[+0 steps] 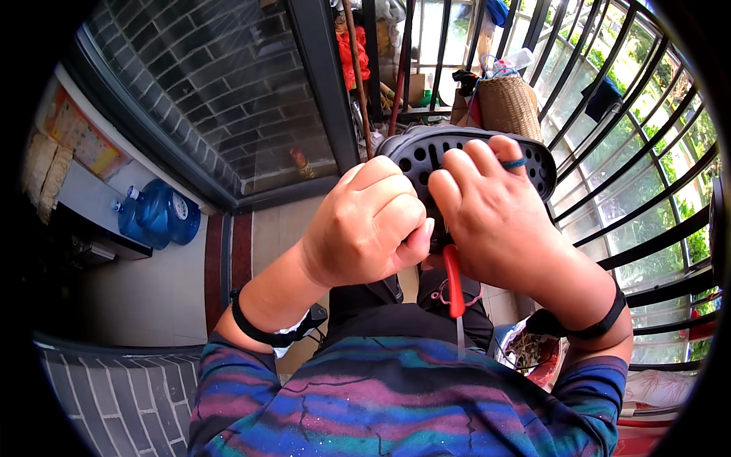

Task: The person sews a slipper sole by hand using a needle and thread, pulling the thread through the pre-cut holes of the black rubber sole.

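A long black oval piece, pierced by round holes and slots, is held up in front of me. My left hand is closed in a fist at its near left edge; what lies inside the fingers is hidden. Over the middle of the black piece, my right hand has curled fingers, with a dark teal band on one. From under its palm comes a red-handled knife, its narrow metal blade pointing toward my body. Both palms are out of sight, so the exact grip on the black piece does not show.
Dark railing bars curve along the right side. A woven basket stands beyond the black piece, near a red plastic bag. Left of me are a glass door and blue water jugs. A plant pot sits by my right elbow.
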The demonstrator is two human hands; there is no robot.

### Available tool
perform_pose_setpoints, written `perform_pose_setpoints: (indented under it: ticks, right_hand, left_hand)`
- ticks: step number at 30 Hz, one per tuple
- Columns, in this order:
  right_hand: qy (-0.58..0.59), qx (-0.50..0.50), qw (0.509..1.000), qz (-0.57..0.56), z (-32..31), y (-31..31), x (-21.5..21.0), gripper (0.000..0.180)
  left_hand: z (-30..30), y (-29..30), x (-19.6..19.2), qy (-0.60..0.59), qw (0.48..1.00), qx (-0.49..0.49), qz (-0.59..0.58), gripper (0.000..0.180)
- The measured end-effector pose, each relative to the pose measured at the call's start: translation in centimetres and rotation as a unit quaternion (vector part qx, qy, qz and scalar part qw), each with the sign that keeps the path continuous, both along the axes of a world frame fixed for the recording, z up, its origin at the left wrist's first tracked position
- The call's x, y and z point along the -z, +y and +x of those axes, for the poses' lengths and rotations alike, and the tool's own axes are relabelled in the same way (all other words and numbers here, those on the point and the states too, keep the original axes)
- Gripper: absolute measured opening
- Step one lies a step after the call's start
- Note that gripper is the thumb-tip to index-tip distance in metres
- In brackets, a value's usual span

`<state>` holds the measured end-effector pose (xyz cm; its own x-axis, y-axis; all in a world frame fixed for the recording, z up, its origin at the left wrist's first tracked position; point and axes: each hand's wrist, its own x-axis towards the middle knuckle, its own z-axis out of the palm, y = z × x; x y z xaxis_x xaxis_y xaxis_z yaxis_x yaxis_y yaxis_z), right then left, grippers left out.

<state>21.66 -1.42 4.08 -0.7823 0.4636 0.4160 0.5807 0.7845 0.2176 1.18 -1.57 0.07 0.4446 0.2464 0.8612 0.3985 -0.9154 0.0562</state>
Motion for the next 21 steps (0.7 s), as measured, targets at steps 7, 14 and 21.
perform_pose_setpoints:
  ticks: [7,14,21]
  right_hand:
    - [0.029,0.063,0.996,-0.056,0.6,-0.3,0.0,0.064]
    - [0.078,0.034,0.996,-0.034,1.3,-0.2,0.2,0.065]
    - [0.126,-0.021,0.992,0.008,0.5,0.1,1.1,0.04]
  left_hand:
    - [-0.7,0.0,0.0,-0.009,0.999,-0.041,-0.014,0.017]
    - [-0.8,0.0,0.0,-0.022,0.998,-0.059,-0.006,0.018]
    - [-0.4,-0.1,0.2,-0.005,0.998,-0.061,0.006,0.019]
